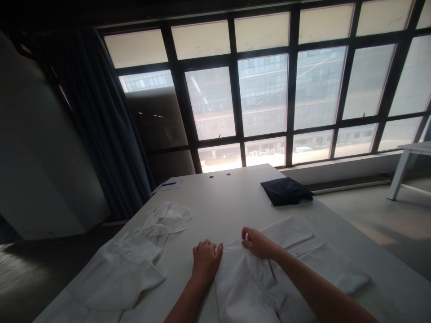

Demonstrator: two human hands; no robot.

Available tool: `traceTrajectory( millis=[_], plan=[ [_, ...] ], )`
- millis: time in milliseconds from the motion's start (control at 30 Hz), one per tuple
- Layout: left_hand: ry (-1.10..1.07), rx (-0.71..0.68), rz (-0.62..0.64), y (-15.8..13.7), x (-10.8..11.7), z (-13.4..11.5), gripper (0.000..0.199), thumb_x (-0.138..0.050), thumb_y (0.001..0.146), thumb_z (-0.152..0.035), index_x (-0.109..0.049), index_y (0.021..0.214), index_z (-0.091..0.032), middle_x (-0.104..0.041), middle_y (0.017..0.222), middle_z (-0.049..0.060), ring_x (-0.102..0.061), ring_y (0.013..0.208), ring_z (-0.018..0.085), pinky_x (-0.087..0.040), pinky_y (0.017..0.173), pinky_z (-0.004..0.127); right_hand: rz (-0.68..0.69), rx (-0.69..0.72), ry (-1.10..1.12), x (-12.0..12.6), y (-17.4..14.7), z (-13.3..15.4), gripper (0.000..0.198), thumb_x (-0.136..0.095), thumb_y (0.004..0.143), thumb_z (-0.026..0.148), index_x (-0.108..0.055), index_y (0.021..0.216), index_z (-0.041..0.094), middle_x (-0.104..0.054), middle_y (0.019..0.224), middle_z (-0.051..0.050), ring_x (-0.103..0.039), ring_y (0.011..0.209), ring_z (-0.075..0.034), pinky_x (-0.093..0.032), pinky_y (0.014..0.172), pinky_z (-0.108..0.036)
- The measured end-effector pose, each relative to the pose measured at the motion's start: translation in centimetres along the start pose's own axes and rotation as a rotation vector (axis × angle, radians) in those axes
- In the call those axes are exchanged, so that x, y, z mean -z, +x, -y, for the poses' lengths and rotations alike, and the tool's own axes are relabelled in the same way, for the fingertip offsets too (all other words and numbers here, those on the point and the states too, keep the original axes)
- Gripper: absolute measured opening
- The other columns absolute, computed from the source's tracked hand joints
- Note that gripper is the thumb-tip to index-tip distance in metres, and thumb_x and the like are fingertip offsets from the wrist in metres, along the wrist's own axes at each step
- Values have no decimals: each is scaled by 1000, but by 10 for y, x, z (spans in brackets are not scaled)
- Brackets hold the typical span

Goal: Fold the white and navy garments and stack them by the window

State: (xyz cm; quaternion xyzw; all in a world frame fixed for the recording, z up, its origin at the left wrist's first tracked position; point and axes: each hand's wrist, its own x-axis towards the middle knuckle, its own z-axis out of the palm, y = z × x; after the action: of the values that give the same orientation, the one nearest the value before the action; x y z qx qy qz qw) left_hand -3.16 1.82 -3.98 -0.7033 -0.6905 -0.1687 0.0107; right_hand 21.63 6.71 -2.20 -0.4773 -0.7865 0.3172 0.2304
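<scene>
In the head view a white garment (242, 287) lies partly folded on the near part of the white table, with creases along its middle. My left hand (206, 260) rests palm down at its left edge, fingers spread on the tabletop and thumb by the far left corner of the cloth. Over the garment's far edge, my right hand (257, 243) is bent, its fingers curled towards the thumb at the fabric. The exact grip is partly hidden. To the right, a flatter part of the white cloth (336, 264) spreads beneath my right forearm.
Crumpled white cloths (114, 273) cover the table's left side. A folded dark garment (286, 190) lies at the far right edge. Paper with a blue pen (169, 183) sits at the far left. Windows and a dark blue curtain (101, 116) stand behind the table (215, 202).
</scene>
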Motion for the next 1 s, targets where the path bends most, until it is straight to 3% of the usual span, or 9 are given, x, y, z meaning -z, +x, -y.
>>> traceTrajectory(
  millis=[167,433,600,667,833,1000],
  plan=[
    [27,6,2,1,-2,3,50,-29,103,-42,-72,89,-20,-69,96,10,-59,97,27,-32,87,40,28,-9,-26,10,5,-6,18,-60,85,24,-67,100,22,-63,75,2,-53,66,-13,-36,63,-24],
    [43,17,-33,-2,-9,4,47,-29,104,-41,-68,92,-18,-68,99,12,-58,100,29,-33,90,41,-30,-27,-130,-2,1,-12,18,-62,85,26,-71,100,22,-69,92,-4,-59,83,-18,-38,74,-28],
    [0,9,-63,0,-1,6,41,-33,103,-41,-65,95,-16,-67,99,11,-59,96,28,-38,86,40,-31,-36,-168,-3,1,-10,19,-61,87,27,-73,101,23,-72,96,-5,-62,86,-19,-40,76,-28],
    [-45,-60,-73,-2,6,5,35,-34,103,-37,-64,98,-18,-67,103,9,-60,98,25,-41,89,39,-36,-44,-186,-3,1,-9,20,-61,87,27,-73,101,22,-73,97,-6,-63,88,-19,-40,76,-28],
    [-297,-485,31,-23,18,-9,29,-45,102,-40,-64,118,-26,-66,128,7,-57,120,23,-43,105,39,-39,-47,-221,-4,1,-8,21,-59,88,30,-74,102,24,-74,97,-5,-64,87,-19,-40,75,-28],
    [-179,-548,241,-34,11,-18,49,-39,104,-51,-40,151,-37,-38,161,1,-36,147,25,-26,123,52,-32,-39,-246,-2,0,-7,23,-56,89,32,-73,103,25,-75,98,-5,-66,89,-20,-42,77,-29]
  ],
)
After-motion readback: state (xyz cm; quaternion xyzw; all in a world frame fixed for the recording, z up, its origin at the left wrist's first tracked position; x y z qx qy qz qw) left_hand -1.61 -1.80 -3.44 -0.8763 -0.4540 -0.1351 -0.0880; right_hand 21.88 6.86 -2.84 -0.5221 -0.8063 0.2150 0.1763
